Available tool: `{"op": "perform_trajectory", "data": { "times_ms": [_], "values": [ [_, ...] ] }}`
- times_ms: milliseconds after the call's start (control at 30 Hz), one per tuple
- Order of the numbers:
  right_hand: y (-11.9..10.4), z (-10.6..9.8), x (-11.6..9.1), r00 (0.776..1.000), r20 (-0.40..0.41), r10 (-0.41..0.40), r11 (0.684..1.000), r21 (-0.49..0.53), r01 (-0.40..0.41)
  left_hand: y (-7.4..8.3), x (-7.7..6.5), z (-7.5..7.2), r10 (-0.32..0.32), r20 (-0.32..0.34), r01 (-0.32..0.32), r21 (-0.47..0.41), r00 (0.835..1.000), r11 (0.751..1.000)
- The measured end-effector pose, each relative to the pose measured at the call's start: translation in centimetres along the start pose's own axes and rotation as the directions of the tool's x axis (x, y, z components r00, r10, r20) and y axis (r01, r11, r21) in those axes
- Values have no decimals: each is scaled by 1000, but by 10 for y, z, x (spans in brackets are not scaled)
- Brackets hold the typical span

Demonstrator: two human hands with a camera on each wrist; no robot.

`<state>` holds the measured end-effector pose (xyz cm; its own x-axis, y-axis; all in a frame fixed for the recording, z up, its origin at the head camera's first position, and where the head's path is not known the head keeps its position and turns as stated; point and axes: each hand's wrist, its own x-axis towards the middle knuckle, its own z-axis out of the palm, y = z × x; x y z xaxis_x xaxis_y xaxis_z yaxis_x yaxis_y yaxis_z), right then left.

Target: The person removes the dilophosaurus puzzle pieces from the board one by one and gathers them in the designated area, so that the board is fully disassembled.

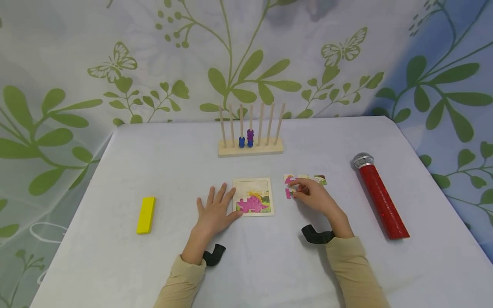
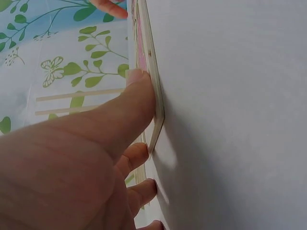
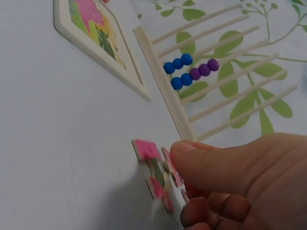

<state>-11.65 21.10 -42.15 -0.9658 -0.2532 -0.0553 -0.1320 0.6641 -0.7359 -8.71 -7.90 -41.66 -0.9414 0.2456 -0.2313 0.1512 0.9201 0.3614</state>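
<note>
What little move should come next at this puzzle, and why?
Perhaps the right hand should bring one loose piece over to the puzzle board. The board's upper part is bare, the right hand is among the pieces just right of it, and the left hand touches its edge, which may steady it.

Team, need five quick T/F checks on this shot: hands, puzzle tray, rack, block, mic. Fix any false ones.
1. The left hand touches the puzzle tray. True.
2. The picture in the tray is complete. False: in the head view its upper left is bare.
3. The right hand is at the loose pieces beside the tray. True.
4. Every peg of the bead rack carries beads. False: only two of the seven do.
5. The yellow block lies against the microphone. False: they lie apart, on opposite sides of the table.
</note>
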Motion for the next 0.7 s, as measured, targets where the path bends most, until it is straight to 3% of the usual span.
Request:
{"op": "perform_trajectory", "data": {
  "times_ms": [233, 367, 500, 700],
  "values": [
    [-37, 30, 12, 991, 56, -122, 991, -53, 125, 1, -1, 0, -3, 0, 3, 9, 1000, 1000],
    [-58, 49, 19, 983, 112, -145, 981, -113, 158, 1, -1, 0, 3, 3, -3, 9, 1000, 1000],
    [-68, 63, 23, 983, 142, -114, 970, -199, 141, 0, -1, 2, 0, 8, 0, 30, 1000, 1000],
    [-70, 69, 22, 992, 95, -86, 974, -199, 104, -1, -1, 1, 3, 2, -3, 24, 1000, 1000]
  ]
}}
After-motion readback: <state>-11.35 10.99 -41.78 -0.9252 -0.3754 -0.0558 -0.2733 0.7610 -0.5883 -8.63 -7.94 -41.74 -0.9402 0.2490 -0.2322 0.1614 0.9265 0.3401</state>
